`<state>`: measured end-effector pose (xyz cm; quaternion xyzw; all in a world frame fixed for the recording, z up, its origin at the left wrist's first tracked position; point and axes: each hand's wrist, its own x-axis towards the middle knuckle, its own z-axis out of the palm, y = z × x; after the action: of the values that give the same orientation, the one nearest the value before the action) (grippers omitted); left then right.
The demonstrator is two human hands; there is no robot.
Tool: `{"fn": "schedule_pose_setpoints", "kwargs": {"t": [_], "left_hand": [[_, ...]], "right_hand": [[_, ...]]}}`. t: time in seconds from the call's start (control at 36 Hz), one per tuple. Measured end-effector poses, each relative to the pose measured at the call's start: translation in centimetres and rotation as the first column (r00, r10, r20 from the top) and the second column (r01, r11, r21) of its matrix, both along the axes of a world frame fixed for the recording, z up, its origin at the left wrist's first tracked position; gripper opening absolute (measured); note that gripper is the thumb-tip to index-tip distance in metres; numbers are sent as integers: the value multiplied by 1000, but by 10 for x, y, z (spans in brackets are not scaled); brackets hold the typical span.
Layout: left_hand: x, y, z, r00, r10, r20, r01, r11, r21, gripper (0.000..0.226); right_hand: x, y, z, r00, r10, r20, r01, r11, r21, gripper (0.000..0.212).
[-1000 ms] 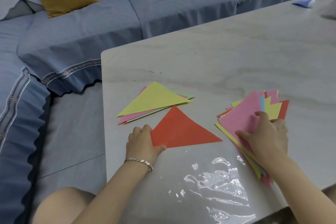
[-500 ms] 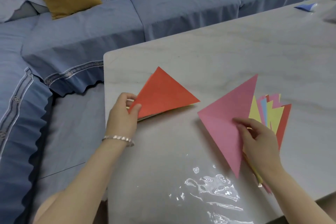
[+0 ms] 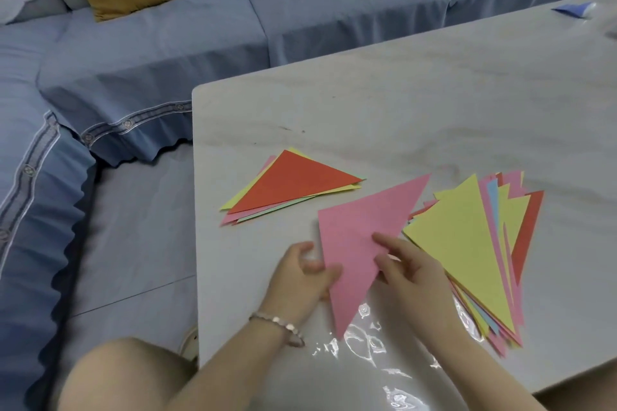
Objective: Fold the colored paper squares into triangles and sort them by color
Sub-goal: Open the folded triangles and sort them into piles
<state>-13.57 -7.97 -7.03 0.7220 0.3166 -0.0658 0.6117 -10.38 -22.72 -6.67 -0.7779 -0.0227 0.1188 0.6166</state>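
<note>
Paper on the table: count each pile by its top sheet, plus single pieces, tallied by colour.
Red: 1, top of left pile
Pink: 1, held triangle
Yellow: 1, top of right stack
Blue: 1, far scrap
Total: 4

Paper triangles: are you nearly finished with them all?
Not nearly. A small red-topped pile lies set aside, colours mixed. The left hand and right hand hold a pink triangle. The thicker yellow-topped stack waits beside them.
</note>
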Motion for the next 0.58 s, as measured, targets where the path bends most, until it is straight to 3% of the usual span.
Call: {"fn": "schedule_pose_setpoints", "kwargs": {"t": [0.06, 0.11, 0.17, 0.25, 0.36, 0.47, 0.58], "left_hand": [[-7, -3, -6, 1000, -15, 23, 15, 1000, 12, 34], [-7, 5, -9, 997, -52, 54, 39, 975, 218, 33], [-5, 17, -8, 994, -77, 79, 39, 917, 397, 34], [-1, 36, -5, 988, -148, 53, 96, 835, 542, 37], [7, 50, -14, 973, -227, -40, 195, 719, 667, 42], [9, 50, -23, 967, -253, -24, 191, 662, 725, 42], [-1, 41, -32, 940, -338, 45, 150, 529, 835, 31]], "right_hand": [[-3, 5, -2, 999, 49, -5, -49, 999, -1, 32], [-6, 6, -5, 998, 57, 27, -56, 998, -36, 32], [-7, 3, -9, 993, 23, 116, -7, 991, -136, 35], [-9, -3, -12, 969, -13, 247, 98, 937, -336, 41], [-9, -1, -32, 830, 226, 510, 73, 862, -501, 36], [-7, 10, -59, 737, 533, 415, -124, 710, -693, 39], [-7, 18, -63, 650, 684, 333, -131, 532, -837, 62]]}}
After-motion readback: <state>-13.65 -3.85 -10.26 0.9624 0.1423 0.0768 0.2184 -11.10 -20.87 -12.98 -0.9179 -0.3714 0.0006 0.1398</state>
